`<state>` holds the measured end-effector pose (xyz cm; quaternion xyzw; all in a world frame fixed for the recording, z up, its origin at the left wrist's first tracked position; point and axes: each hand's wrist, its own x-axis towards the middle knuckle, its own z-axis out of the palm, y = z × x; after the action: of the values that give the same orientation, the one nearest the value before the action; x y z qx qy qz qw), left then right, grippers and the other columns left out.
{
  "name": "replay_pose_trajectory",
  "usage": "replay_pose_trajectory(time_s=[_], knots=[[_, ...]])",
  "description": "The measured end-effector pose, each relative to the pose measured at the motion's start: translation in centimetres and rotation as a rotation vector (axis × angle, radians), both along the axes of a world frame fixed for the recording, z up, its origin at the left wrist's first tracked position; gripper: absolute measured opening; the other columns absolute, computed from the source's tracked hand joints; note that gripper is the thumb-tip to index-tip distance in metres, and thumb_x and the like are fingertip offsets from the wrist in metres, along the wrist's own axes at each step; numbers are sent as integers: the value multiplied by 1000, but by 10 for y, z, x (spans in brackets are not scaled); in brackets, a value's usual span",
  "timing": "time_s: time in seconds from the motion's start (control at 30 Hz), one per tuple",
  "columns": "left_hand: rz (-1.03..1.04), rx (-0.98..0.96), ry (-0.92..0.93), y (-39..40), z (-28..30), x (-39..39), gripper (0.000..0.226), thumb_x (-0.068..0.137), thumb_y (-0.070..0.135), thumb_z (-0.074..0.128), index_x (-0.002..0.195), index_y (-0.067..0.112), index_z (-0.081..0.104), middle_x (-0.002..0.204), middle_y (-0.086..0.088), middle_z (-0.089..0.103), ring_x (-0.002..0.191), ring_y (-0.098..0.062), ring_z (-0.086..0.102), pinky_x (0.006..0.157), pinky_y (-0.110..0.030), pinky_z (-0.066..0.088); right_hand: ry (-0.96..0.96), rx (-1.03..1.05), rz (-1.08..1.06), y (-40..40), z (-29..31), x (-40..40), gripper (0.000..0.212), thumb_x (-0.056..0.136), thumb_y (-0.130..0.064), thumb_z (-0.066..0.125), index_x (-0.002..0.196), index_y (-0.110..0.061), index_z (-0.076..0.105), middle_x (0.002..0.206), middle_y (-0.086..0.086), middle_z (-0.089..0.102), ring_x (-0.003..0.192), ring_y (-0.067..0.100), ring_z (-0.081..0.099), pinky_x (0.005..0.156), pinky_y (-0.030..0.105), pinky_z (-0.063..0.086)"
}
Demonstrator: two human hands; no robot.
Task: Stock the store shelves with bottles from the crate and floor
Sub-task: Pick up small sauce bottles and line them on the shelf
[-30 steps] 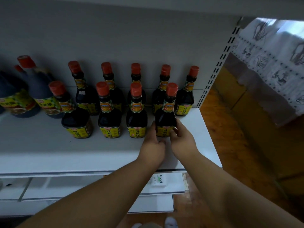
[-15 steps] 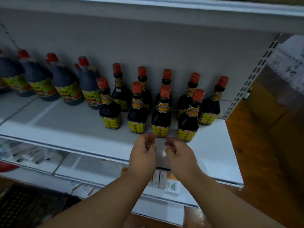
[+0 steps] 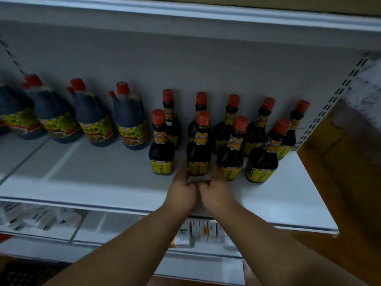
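Small dark sauce bottles with red caps and yellow labels stand in two rows on the right part of the white shelf (image 3: 103, 182). Both my hands are at the base of the second bottle (image 3: 199, 153) in the front row. My left hand (image 3: 182, 193) touches its lower left side and my right hand (image 3: 215, 190) its lower right side. Their fingers lie fairly straight along the label, and the thumbs meet in front of the bottle. It stands upright on the shelf.
Several larger dark jugs (image 3: 132, 122) with red caps line the shelf to the left. Small boxes (image 3: 202, 232) sit on the lower shelf under my arms. A slotted upright (image 3: 329, 104) ends the shelf on the right, with orange floor (image 3: 350, 182) beyond it. A dark crate (image 3: 20, 273) lies bottom left.
My hands left the rightmost front bottle, drew back with curled fingers, then moved forward onto the second front-row bottle. The view has swung left, showing more jugs.
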<state>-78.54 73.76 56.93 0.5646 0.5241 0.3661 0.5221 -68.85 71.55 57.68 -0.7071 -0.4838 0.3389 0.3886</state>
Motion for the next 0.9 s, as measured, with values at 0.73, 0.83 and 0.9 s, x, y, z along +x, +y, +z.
replay_pose_trajectory(time_s=[0.73,0.83,0.9], knots=[[-143,35,14,8,-8,-23,71,90,-13,42,149,24,29,126,15,43,100,21,43,75,8,32,-47,-50,-86,7,-15,-6,74,91,-10,54,154,-28,21,152,1,41,121,26,54,94,31,47],[-144,40,31,6,-7,-24,71,90,-13,42,149,25,29,127,16,42,114,7,40,76,10,30,-58,-58,-72,6,-13,-5,73,92,-9,54,154,-27,22,152,1,42,122,25,53,95,30,46],[-145,40,36,5,-7,-25,71,90,-11,43,150,25,28,130,15,41,120,3,37,76,11,28,-47,-65,-70,4,-12,-6,73,92,-9,54,155,-27,21,151,2,43,124,26,53,97,30,46]])
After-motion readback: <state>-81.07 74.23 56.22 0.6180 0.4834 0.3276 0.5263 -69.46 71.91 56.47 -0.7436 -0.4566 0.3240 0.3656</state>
